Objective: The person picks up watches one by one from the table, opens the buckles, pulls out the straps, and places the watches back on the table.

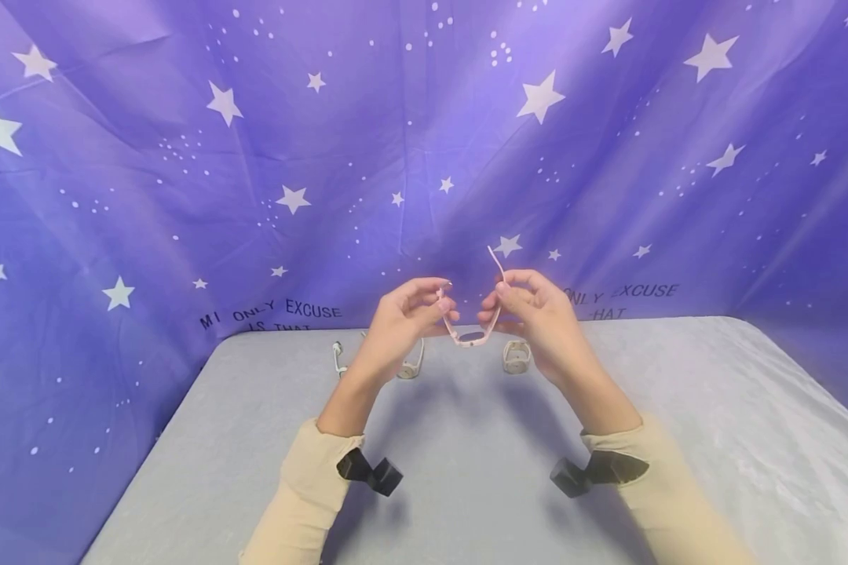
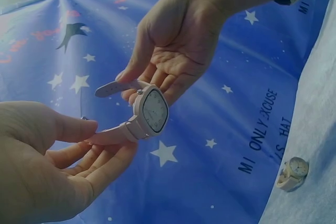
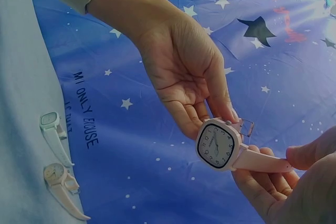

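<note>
Left hand and right hand pinch the pink square-dial wristwatch by its strap; slackening could drop it near the round-dial wristwatch at four o'clock

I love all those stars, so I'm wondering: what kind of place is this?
Probably an indoor spot set up for filming: a starry purple curtain hangs behind a cloth-covered table, and there are small black wrist cameras.
</note>
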A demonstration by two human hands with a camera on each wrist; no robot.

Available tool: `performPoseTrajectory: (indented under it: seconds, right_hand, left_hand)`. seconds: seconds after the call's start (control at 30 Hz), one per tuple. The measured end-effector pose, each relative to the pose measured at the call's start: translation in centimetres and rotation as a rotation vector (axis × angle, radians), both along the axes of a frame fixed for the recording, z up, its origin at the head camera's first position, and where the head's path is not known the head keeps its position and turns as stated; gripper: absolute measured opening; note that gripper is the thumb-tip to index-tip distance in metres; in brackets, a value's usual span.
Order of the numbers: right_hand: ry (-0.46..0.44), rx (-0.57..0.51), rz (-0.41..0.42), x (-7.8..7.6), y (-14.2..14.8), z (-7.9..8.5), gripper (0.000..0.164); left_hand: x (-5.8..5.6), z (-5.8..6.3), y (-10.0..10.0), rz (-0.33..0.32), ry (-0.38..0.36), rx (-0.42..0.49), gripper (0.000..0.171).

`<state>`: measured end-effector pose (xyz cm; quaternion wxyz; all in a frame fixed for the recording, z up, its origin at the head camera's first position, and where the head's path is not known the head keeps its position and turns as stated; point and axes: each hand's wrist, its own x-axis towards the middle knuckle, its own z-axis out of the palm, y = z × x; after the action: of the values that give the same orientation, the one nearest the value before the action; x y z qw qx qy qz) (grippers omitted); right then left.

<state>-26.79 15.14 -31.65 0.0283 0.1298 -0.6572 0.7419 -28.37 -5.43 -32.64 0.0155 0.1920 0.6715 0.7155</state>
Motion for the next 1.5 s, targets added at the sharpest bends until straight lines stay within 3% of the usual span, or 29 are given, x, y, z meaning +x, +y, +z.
performPoseTrajectory:
  seconds: [0.37, 0.67, 0.8, 1.0, 1.1, 1.23, 1.5]
  right_hand:
    - [-0.056, 0.015, 0.036, -0.3, -0.2, -0.5, 0.008]
    - [-0.149, 0.022, 0.056, -1.6, -0.2, -1.9, 0.014]
    - [-0.234, -0.003, 0.068, -2.5, -0.3, -2.5, 0.015]
    - [-0.363, 0.006, 0.038, -4.2, -0.1, -3.8, 0.020]
    - [-0.397, 0.016, 0.042, -5.1, -0.1, -4.6, 0.019]
    - [-0.436, 0.010, 0.044, -6.2, -0.2, -5.8, 0.017]
    - [-0.449, 0.118, 0.051, -7.6, -1.6, -7.9, 0.041]
  left_hand:
    - [-0.4, -0.2, 0.1, 0.007, -0.008, -0.066, 0.036]
    - [-1.8, -0.9, -0.3, 0.009, -0.131, -0.028, 0.034]
    - [-2.8, -1.2, -0.4, 0.037, -0.236, -0.005, 0.032]
    - [-4.3, -2.6, 0.2, 0.088, -0.446, 0.018, 0.033]
    - [-5.2, -3.7, 0.3, 0.109, -0.502, 0.031, 0.036]
    - [-6.3, -4.9, 0.4, 0.110, -0.531, -0.002, 0.038]
    - [-7.5, -6.7, 0.4, 0.131, -0.560, -0.109, 0.036]
